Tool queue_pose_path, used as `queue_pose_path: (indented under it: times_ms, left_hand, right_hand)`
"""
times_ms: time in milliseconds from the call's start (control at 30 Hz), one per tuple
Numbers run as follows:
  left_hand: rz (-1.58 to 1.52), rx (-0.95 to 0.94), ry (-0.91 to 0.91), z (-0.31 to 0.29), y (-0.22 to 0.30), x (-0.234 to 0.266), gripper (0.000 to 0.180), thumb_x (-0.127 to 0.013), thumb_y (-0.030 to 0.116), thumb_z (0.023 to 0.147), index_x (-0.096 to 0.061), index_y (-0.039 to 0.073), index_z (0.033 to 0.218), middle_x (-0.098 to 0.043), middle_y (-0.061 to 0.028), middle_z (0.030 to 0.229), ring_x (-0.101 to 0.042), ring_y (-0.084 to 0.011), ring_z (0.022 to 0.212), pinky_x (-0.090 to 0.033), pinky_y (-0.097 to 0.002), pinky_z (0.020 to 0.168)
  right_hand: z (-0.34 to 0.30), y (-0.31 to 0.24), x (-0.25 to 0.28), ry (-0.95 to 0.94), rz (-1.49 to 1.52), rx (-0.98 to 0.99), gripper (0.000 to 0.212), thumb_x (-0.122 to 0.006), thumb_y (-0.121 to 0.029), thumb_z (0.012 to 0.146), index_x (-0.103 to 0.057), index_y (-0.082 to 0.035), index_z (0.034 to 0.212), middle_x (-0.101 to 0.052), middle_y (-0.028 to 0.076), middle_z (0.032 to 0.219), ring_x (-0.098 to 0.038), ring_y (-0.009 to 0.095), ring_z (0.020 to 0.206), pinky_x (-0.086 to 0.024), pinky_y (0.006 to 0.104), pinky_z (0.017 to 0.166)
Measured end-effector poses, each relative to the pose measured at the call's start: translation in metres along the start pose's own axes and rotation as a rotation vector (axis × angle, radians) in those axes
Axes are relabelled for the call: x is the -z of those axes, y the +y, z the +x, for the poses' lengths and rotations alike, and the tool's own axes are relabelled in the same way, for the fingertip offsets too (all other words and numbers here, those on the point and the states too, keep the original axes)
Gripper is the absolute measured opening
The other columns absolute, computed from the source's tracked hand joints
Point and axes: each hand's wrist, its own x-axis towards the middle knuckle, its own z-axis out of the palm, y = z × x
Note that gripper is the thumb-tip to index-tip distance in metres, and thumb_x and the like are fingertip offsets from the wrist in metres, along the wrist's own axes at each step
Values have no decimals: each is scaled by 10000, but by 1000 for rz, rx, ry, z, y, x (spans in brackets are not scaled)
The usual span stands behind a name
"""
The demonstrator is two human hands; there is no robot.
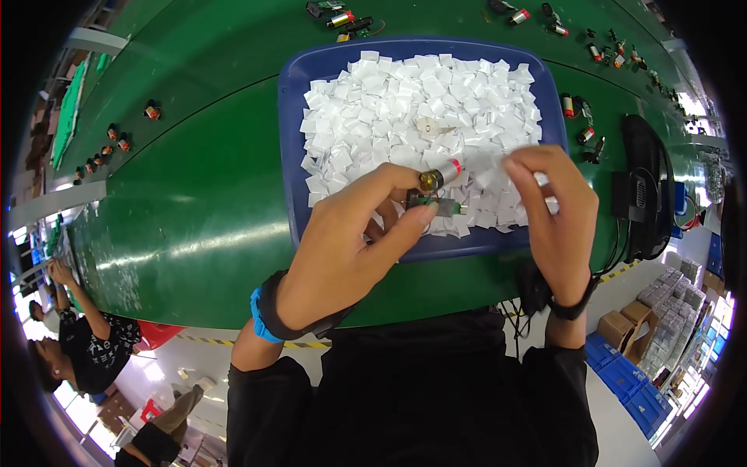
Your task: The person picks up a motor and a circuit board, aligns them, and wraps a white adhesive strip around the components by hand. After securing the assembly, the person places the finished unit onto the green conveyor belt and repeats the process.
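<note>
Battery cell point(443, 176) and green circuit board point(448, 208), seemingly already joined, sit pinched in the left hand point(342, 241) above a blue tray point(289, 148) of white squares point(366, 105); no square shows on either part. On the right hand point(562, 214), thumb and forefinger nearly meet; blur hides whether they grip anything. More cell-and-board pieces point(341, 19) lie loose on the green tabletop point(187, 194).
</note>
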Motion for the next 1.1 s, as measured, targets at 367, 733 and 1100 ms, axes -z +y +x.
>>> queue_pose_path:
  times_ms: [367, 733, 1100]
  left_hand:
    - [229, -257, 142, 0, -9, -12, 171, -661, 65, 884, -596, 38, 1039, -592, -85, 746, -543, -154, 515, -423, -267, 478]
    - [-560, 62, -171, 4, -11, 5, 134, -459, 57, 942, -581, 38, 995, -577, -131, 1117, -552, -188, 1035, -429, -326, 906]
    - [-337, 127, -179, -3, 4, 10, 216, -528, 65, 988, -576, 30, 1196, -591, -40, 900, -583, -86, 779, -474, -231, 664]
  right_hand:
    - [9, 5, -19, -107, -111, 583, 355, -796, 2, 705, -674, -15, 1037, -687, 94, 943, -639, 286, 908, -518, 345, 748]
    - [-1, -2, -24, -87, -159, 868, 271, -831, 2, 617, -685, -39, 842, -685, 57, 895, -610, 257, 848, -515, 367, 717]
    - [-4, -6, -21, -3, -211, 824, 276, -837, -2, 601, -712, -58, 841, -738, 38, 953, -609, 213, 828, -502, 293, 656]
